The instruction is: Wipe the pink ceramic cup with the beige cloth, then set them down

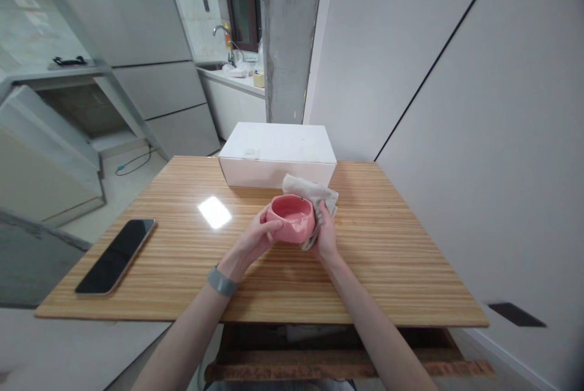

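A glossy pink bowl (292, 230) with faceted sides is held up over the wooden table, its opening tilted toward me. My left hand (255, 236) grips its left side, with the thumb on the front wall and the other fingers partly hidden behind. On the other side, my right hand (325, 233) holds a folded off-white cloth (305, 186) against the bowl's right wall. The thumb lies on top of the cloth, and the right fingers are mostly hidden beneath it. A grey band circles my left wrist.
A white box (278, 143) stands at the table's far edge, just behind the bowl. At the left lies a black-screened phone (116, 257) on the striped wooden table (392, 257). A white wall (433, 154) runs along the right; a sink counter (237, 82) is beyond.
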### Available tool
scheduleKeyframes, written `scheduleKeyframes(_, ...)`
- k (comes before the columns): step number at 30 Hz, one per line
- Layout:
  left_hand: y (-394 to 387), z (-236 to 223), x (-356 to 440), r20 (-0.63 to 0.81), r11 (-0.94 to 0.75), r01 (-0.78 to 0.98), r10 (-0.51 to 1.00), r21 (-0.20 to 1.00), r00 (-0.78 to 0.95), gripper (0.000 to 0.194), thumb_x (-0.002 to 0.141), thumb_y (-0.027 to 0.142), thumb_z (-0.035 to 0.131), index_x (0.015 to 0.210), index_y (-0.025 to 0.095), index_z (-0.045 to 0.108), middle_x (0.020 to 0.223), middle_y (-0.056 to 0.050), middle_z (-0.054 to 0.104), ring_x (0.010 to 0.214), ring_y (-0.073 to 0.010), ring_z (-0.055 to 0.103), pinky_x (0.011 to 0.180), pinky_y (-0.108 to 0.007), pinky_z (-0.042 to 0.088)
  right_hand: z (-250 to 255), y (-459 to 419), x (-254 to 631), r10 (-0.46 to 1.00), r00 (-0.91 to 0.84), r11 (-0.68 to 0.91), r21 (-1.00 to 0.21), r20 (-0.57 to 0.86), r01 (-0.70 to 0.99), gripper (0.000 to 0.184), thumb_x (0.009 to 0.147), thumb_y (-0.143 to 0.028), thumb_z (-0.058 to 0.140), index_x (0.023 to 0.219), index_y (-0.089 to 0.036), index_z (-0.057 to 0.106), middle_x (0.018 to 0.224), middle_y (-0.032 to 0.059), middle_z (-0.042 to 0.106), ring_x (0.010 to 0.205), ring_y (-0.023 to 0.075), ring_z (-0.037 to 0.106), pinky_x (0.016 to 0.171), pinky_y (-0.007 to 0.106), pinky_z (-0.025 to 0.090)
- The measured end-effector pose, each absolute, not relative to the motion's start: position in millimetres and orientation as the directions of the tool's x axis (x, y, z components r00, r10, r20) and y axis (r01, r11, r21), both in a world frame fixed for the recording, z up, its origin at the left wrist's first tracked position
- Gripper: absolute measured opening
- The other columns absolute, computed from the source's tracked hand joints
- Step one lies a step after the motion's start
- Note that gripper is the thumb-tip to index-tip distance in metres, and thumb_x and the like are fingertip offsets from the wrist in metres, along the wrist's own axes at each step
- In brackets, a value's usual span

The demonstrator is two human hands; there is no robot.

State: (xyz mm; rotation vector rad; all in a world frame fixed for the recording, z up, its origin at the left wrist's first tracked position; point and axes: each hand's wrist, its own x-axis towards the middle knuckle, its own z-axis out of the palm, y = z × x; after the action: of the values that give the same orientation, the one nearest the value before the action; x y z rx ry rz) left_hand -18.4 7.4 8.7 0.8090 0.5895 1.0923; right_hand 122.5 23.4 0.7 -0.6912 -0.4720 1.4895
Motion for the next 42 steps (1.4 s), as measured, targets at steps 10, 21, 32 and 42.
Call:
scheduleKeyframes(10,8.8,-5.5,-2.7,0.222,-0.226,-0.002,0.958,0.974,-0.182,0.081,0.050,0.031,0.085,0.118,0.019,0.044,0.119,-0.010,0.055,0.107,-0.0240,0.056,0.093,-0.038,0.045,-0.5,16.7,111.7,0.970,0.032,-0.113,-0.565,-0.240,-0.817,0.036,0.087,-0.045,0.045,0.099,-0.021,0.068,0.102,0.0015,0.073,0.105,0.0189,0.064,0.090,0.033,0.053)
scheduleKeyframes(21,3.1,-1.3,-5.1,0.321,-0.329,0.052,0.939,0.943,0.122,0.069,0.072,0.034,0.072,0.133,0.020,0.042,0.137,-0.012,0.048,0.126,-0.0260,0.046,0.108,-0.042,0.033,0.1,26.1,138.7,0.938,0.133,-0.094,-0.606,-0.319,-0.790,0.029,0.086,-0.042,0.048,0.086,-0.022,0.068,0.085,-0.0004,0.075,0.089,0.0152,0.070,0.088,0.030,0.054)
scheduleKeyframes(32,3.9,-7.3,-0.2,0.319,-0.284,0.213,0.936,0.935,-0.151,0.082,0.057,0.036,0.083,0.126,0.019,0.042,0.124,-0.011,0.053,0.114,-0.0255,0.054,0.098,-0.041,0.042,-18.3,18.7,116.0,0.964,0.243,0.086,-0.733,-0.110,-0.674,0.031,0.083,-0.043,0.053,0.103,-0.023,0.067,0.108,0.0004,0.070,0.106,0.0114,0.063,0.095,0.026,0.049)
scheduleKeyframes(42,10.8,-5.1,-9.6,0.232,-0.230,-0.032,0.967,0.973,0.102,0.060,0.067,0.034,0.077,0.120,0.018,0.053,0.122,-0.012,0.059,0.109,-0.0238,0.058,0.097,-0.041,0.043,-16.6,27.0,137.7,0.930,0.234,-0.026,-0.684,-0.284,-0.729,0.031,0.086,-0.046,0.047,0.092,-0.024,0.068,0.095,0.0004,0.074,0.090,0.0146,0.070,0.083,0.030,0.056)
